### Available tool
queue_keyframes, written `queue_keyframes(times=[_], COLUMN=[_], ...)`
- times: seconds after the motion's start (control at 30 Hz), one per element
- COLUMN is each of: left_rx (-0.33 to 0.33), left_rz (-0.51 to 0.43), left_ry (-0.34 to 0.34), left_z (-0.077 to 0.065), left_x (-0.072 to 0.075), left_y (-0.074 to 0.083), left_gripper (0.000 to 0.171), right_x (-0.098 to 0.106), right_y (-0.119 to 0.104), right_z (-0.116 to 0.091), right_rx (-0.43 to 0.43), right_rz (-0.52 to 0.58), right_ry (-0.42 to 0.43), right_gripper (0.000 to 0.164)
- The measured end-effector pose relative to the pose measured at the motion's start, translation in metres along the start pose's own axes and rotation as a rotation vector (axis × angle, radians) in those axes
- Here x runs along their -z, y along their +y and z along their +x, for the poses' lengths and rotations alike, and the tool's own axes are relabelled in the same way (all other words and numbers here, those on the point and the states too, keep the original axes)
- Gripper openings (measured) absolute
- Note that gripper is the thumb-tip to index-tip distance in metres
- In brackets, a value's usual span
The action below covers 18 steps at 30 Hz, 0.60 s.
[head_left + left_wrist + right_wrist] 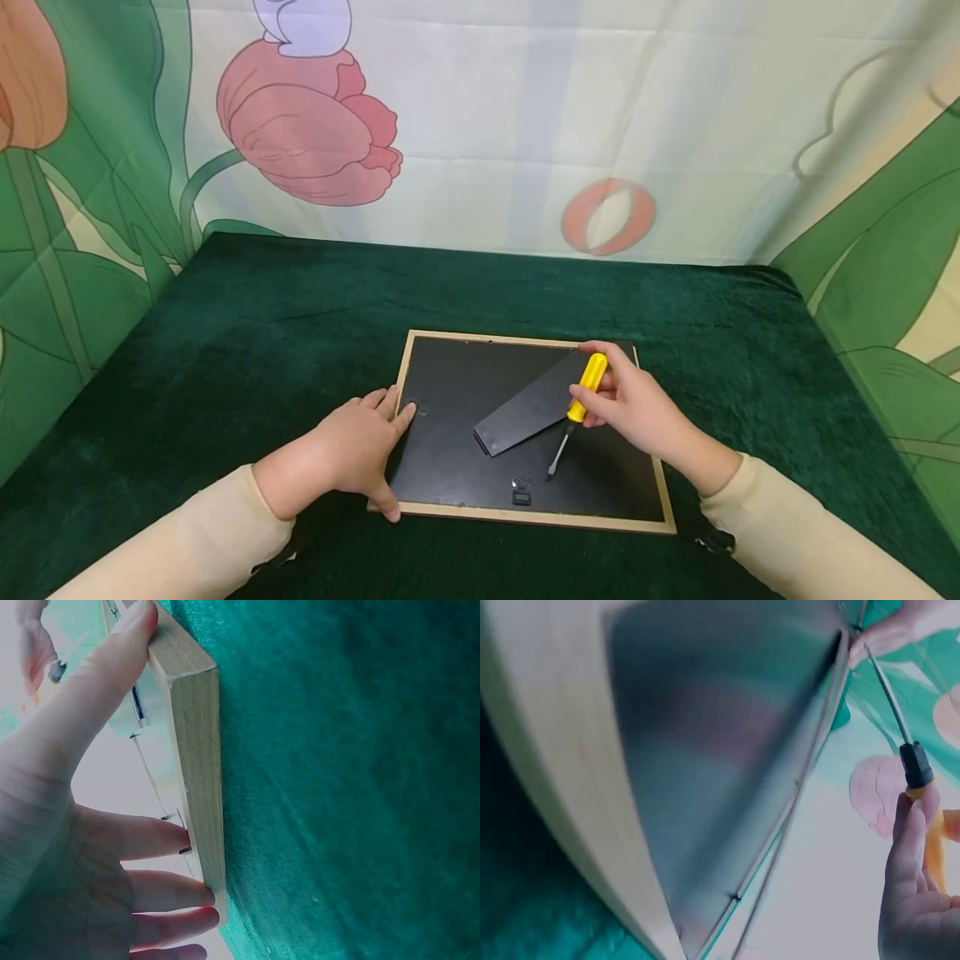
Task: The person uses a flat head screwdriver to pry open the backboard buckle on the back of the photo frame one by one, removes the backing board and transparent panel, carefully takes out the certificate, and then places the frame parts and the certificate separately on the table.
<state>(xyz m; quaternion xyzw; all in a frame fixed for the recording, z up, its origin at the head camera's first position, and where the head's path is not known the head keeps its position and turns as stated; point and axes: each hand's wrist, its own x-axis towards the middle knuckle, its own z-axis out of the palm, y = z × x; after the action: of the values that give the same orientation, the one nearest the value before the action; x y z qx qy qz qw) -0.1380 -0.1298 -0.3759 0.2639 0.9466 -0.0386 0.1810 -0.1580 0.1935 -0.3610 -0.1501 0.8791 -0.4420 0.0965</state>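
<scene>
A picture frame (600, 500) with a pale wood rim lies face down, its black backing board (457, 375) upward. My left hand (356, 442) rests spread over its left end, thumb on the near rim and fingers along the left side; the left wrist view shows straight fingers against the wooden edge (196, 772). In my right hand (626, 400) is a screwdriver (588, 387) with a yellow handle, gripped between thumb and fingers, its metal tip pointing down over the board. Behind it a black stand leg (517, 412) slants across the backing, its upper end partly hidden by that hand.
Near the front rim a small black hanger or catch (521, 493) is set on the board, and another small fitting (423, 409) is by the left fingers. Dark green cloth (300, 333) covers the table. A printed flower curtain (480, 108) hangs behind.
</scene>
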Motion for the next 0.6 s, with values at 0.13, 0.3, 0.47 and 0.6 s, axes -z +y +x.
queue_keyframes(times=[0.13,0.3,0.47,0.6], left_rx=[0.000,0.002,0.000,-0.001], left_rz=[-0.012,-0.036,-0.039,-0.032], left_ry=[0.002,0.005,0.007,0.006], left_z=[0.000,-0.001,-0.001,0.000], left_x=[0.001,0.001,-0.001,-0.001], left_y=[0.000,-0.001,-0.001,-0.001], left_gripper=[0.125,0.124,0.124,0.124], right_x=[0.014,0.025,0.031,0.033], right_y=[-0.003,-0.002,0.005,0.010], right_z=[0.000,-0.001,0.000,0.002], right_rx=[-0.021,0.013,0.046,0.041], right_rz=[-0.034,-0.187,-0.343,-0.444], right_ry=[0.116,0.201,0.207,0.187], right_gripper=[0.046,0.028,0.024,0.021])
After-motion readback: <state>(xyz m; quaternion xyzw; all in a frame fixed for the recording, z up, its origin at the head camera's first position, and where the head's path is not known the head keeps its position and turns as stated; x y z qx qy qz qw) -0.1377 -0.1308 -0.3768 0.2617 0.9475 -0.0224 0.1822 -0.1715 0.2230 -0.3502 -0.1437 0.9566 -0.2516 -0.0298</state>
